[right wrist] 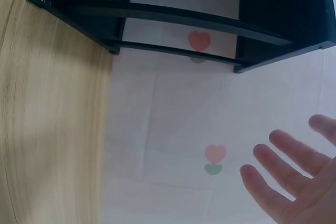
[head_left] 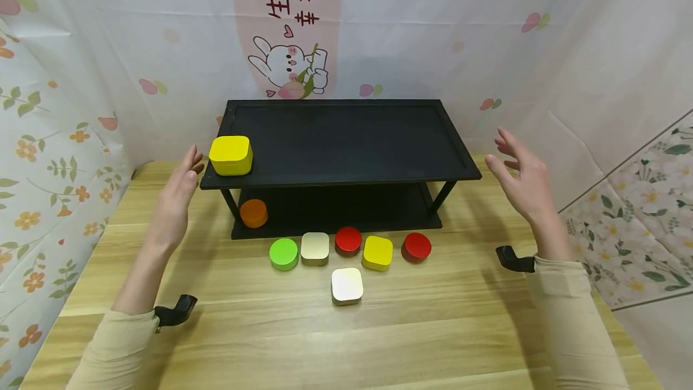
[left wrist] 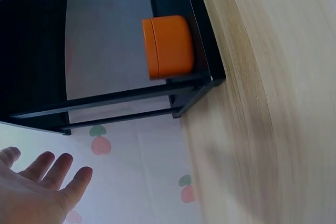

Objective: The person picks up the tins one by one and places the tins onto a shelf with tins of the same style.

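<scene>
My left hand (head_left: 174,206) is raised beside the left end of a black two-tier rack (head_left: 346,143), fingers fairly straight and holding nothing. My right hand (head_left: 522,179) hovers off the rack's right end, its fingers spread and nothing in them. A yellow rounded box (head_left: 231,156) sits on the top tier at the left front corner, close to the left fingertips in the head view. Under it, an orange tin-like box (left wrist: 169,47) stands on the lower tier at the left end.
In front of the rack lie a green round box (head_left: 284,254), a cream box (head_left: 315,248), a red round box (head_left: 348,241), a yellow box (head_left: 378,253) and another red one (head_left: 416,247). A white box (head_left: 347,286) is nearer. A patterned curtain (head_left: 406,29) hangs behind.
</scene>
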`<state>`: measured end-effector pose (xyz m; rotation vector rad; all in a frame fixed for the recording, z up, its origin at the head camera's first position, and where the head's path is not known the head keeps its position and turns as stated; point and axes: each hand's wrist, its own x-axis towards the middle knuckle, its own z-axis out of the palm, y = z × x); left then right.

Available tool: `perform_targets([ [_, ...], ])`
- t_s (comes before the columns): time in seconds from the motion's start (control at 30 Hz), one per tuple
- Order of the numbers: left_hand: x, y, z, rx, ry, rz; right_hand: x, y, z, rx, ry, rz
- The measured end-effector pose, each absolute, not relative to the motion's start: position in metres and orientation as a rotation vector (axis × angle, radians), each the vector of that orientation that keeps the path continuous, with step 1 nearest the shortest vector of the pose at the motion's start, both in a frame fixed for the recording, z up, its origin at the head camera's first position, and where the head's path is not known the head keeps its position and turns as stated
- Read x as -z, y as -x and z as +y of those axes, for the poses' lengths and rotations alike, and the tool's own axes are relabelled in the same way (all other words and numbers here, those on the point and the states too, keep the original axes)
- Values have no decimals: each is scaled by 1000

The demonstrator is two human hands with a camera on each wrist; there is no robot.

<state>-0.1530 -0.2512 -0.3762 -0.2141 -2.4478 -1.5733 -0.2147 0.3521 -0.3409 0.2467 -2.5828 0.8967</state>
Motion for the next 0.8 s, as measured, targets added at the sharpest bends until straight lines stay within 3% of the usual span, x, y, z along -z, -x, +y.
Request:
perform_targets([
  [0.57,382,148,-240,1683,192,-2415,344,199,340,-948,-262,-2508],
  [0.8,385,148,-231,1930,246,-2235,346,193,337,-964,-261,-2488],
])
